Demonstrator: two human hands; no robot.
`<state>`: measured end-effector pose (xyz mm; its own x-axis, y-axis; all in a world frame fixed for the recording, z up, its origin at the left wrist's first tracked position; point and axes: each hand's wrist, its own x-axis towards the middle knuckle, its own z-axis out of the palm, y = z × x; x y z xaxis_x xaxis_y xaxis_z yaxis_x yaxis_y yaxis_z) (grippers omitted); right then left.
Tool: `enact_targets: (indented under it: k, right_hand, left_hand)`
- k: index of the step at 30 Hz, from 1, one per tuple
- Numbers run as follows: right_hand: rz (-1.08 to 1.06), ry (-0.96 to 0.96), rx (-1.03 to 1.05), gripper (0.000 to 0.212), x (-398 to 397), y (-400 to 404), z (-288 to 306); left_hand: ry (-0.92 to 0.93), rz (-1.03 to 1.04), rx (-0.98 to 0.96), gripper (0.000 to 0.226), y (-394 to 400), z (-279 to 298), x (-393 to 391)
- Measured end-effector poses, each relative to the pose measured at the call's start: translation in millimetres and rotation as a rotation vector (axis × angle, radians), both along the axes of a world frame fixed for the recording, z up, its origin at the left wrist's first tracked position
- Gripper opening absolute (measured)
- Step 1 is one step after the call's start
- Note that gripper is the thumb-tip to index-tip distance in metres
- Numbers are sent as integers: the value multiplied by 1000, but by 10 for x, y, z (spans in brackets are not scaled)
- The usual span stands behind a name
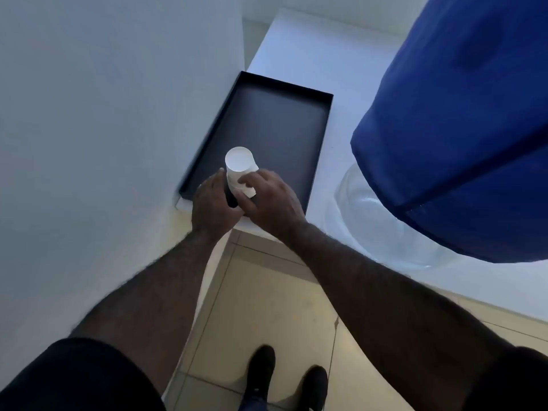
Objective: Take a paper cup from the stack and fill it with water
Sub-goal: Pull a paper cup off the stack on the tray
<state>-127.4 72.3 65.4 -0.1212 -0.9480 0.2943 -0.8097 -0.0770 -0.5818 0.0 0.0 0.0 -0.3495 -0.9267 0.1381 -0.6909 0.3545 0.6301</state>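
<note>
Cup stack (239, 167) gripped by both hands over black tray (278, 126), blue-covered bottle (462, 129) beside

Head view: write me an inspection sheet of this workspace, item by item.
Surface: white counter, set against a wall on its left.
Job's things: white paper cup stack, bases up, in the near left corner of a black tray.
Clutter: tray otherwise bare; blue-covered water bottle with clear neck on the counter's right side.
Grips: left hand and right hand both on the stack, one each side.
Cables: nothing seen.
Surroundings: beige tiled floor, dark shoes below.
</note>
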Motion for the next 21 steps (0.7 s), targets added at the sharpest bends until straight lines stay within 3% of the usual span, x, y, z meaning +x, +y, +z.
enact_targets:
  k: [6, 11, 17, 21]
  right_hand:
    - [-62, 143, -40, 39, -31, -278, 14]
    - [-55, 209, -8, 30, -36, -362, -59]
    - [-62, 168, -35, 13, -36, -411, -89]
    - [-127, 11, -24, 10, -99, -426, -35]
  left_hand:
    - [-2, -37, 21, 80, -125, -44, -44]
    - [28, -55, 1, 68, -198, -149, -123]
    - [117, -4, 60, 55, -261, -233, -161]
    - [196, 15, 102, 66, -241, -213, -179]
